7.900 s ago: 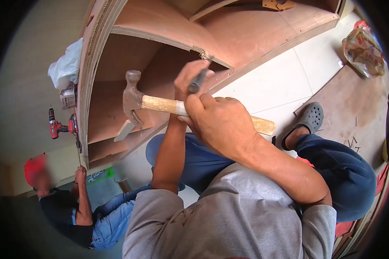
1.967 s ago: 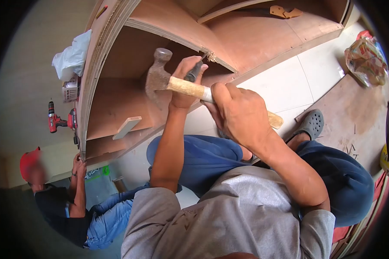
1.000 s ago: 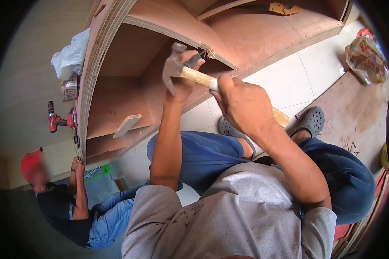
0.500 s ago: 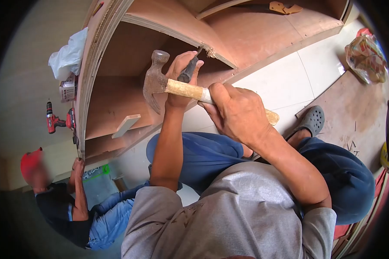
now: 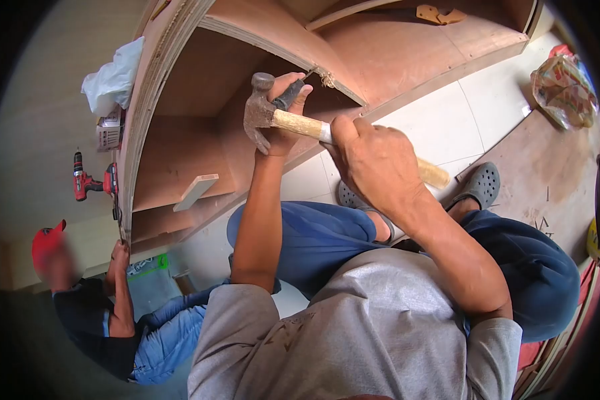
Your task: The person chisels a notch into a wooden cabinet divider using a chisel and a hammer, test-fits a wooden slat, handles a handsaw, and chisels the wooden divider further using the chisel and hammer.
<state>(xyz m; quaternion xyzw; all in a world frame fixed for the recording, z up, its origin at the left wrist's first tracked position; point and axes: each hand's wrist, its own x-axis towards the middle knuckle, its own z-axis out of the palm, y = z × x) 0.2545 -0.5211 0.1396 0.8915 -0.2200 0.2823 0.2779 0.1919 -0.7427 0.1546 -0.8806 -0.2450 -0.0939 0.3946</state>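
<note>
My right hand (image 5: 382, 163) is wrapped round the wooden handle of a claw hammer (image 5: 301, 124). The hammer's rusty head lies over part of my left hand (image 5: 288, 137), close to the tool there. Held in my left hand is a dark-handled tool (image 5: 289, 94) like a chisel, its thin metal end at the edge of a plywood panel (image 5: 260, 42). Curled wood shavings (image 5: 327, 79) cling to that edge beside the tip.
A handsaw (image 5: 440, 15) lies in the wooden cabinet (image 5: 413, 50). At the left are a red drill (image 5: 87, 181), a white plastic bag (image 5: 112, 78) and a co-worker in a red cap (image 5: 80, 313). A board with loose nails (image 5: 547, 173) and a plastic bag (image 5: 562, 90) are at right.
Over the last second the hammer swung back from the tool, then came forward close to it again. My left hand keeps the tool at the panel edge.
</note>
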